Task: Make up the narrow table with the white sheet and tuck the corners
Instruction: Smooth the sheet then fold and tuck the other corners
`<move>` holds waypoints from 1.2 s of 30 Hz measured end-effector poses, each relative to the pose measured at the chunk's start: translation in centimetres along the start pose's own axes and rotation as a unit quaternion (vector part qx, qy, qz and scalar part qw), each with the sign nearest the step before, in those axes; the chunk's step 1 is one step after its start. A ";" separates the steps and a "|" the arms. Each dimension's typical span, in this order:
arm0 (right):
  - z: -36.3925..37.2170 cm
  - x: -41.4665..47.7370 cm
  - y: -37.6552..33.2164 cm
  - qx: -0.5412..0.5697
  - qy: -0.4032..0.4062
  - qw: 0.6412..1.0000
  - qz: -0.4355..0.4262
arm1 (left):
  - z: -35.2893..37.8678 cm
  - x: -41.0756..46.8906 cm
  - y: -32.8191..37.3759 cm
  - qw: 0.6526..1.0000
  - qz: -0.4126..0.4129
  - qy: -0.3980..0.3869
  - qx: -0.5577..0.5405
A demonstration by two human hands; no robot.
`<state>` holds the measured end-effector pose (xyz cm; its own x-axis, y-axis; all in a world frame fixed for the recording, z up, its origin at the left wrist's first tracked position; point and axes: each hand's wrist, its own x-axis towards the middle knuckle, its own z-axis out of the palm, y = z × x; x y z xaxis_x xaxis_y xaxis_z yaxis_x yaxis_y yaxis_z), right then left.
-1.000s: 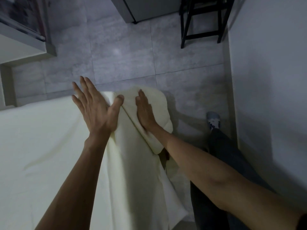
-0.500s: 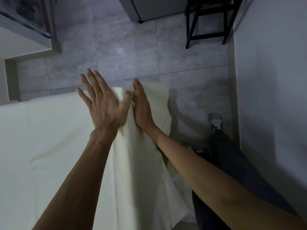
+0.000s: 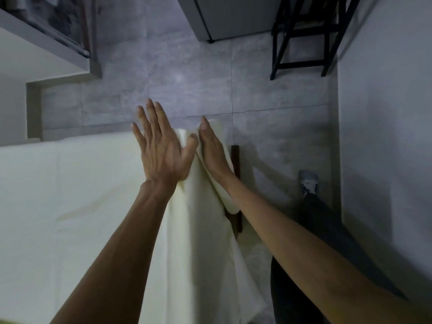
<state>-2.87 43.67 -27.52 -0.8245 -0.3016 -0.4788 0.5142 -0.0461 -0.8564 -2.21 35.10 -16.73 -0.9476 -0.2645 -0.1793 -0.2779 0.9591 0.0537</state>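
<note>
White sheet (image 3: 81,206) laid over table (image 3: 235,160), loose end hanging at near corner. Left hand (image 3: 163,155) flat on top, grip spread, likely pinning sheet. Right hand (image 3: 214,153) flat against folded flap (image 3: 225,195) at far corner, fingers straight, pinching nothing, likely smoothing tuck.

Dim, cool indoor light; soft, slightly blurred picture.
A pale sheen marks the floor tiles (image 3: 178,78) at upper centre; soft shadows spread right of the white sheet (image 3: 70,195); straight lines bend towards the frame edges.
</note>
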 end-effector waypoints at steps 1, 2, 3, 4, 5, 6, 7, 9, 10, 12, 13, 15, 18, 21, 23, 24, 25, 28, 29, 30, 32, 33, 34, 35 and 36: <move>0.5 -0.4 0.4 -0.003 0.001 1.000 -0.005 | -0.1 0.0 0.1 1.000 0.001 -0.002 -0.003; 0.8 -0.4 0.9 -0.003 0.009 1.000 -0.005 | -0.1 0.0 0.1 1.000 0.002 -0.003 -0.010; 0.9 0.0 1.5 0.007 0.021 1.000 0.003 | -0.2 -0.1 0.1 1.000 0.002 -0.005 -0.019; 0.8 0.5 2.0 0.021 0.032 0.999 0.024 | -0.2 -0.1 0.1 1.000 0.001 -0.006 -0.026; 0.5 1.1 2.4 0.034 0.040 0.997 0.056 | -0.1 -0.1 0.0 0.999 0.001 -0.007 -0.032; 0.2 1.7 2.8 0.040 0.045 0.994 0.093 | -0.1 -0.1 -0.1 0.999 0.000 -0.009 -0.037; -0.3 2.3 3.3 0.036 0.042 0.990 0.126 | 0.0 -0.1 -0.2 0.999 0.000 -0.010 -0.041; -1.3 3.2 3.7 -0.005 0.016 0.985 0.172 | 0.2 0.0 -0.4 0.999 0.000 -0.008 -0.046; -1.7 3.4 3.6 -0.029 0.007 0.982 0.186 | 0.2 0.1 -0.5 0.999 0.000 -0.006 -0.048; -2.3 3.3 2.8 -0.049 0.043 0.986 0.156 | 0.3 0.1 -0.5 0.999 -0.001 -0.004 -0.052; -2.3 2.9 2.2 -0.034 0.067 0.991 0.111 | 0.3 0.0 -0.5 0.999 -0.001 -0.005 -0.054; -1.5 1.3 0.8 0.011 0.062 0.998 0.021 | 0.4 0.0 -0.4 0.998 0.000 -0.006 -0.058; 0.9 -1.3 0.7 -0.015 0.018 0.998 -0.056 | 0.5 0.1 -0.5 0.998 -0.003 -0.005 -0.057; 1.6 -0.6 2.1 -0.021 0.038 0.998 -0.055 | 0.6 0.2 -0.5 0.998 -0.001 0.001 -0.055; 1.1 0.6 2.8 -0.005 0.046 0.999 0.000 | 0.8 0.2 -0.6 0.998 0.002 0.003 -0.058; 0.7 1.1 3.1 0.013 0.046 0.998 0.033 | 0.9 0.2 -0.7 0.998 0.002 0.003 -0.060; 0.4 1.5 3.6 0.033 0.047 0.996 0.063 | 0.9 0.2 -0.7 0.998 0.002 0.002 -0.062; -0.4 1.9 5.6 0.070 0.046 0.988 0.133 | 1.0 0.2 -0.7 0.998 0.004 0.005 -0.066; -0.6 2.0 6.2 0.069 0.038 0.985 0.154 | 1.0 0.3 -0.8 0.998 0.004 0.008 -0.066; -0.8 2.0 6.6 0.060 0.028 0.983 0.170 | 1.1 0.4 -0.8 0.998 0.004 0.009 -0.066; -1.5 2.0 6.7 0.023 0.012 0.984 0.178 | 1.3 0.5 -1.1 0.998 0.003 0.009 -0.067; -1.8 1.7 6.4 0.002 0.013 0.985 0.172 | 1.4 0.5 -1.2 0.998 0.004 0.009 -0.068; -2.3 1.3 5.8 -0.012 0.015 0.987 0.159 | 1.5 0.6 -1.2 0.998 0.004 0.009 -0.070; -2.7 0.7 5.1 -0.017 0.010 0.989 0.144 | 1.5 0.6 -1.2 0.998 0.002 0.010 -0.070; -3.2 0.0 4.4 -0.020 -0.002 0.991 0.131 | 1.4 0.5 -1.1 0.998 -0.001 0.007 -0.067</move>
<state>-1.37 46.52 -31.96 -0.6633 -0.3022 -0.6847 0.7004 0.0718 -0.7102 -2.19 34.00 -18.23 -0.9488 -0.2689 -0.1658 -0.2977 0.9366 0.1847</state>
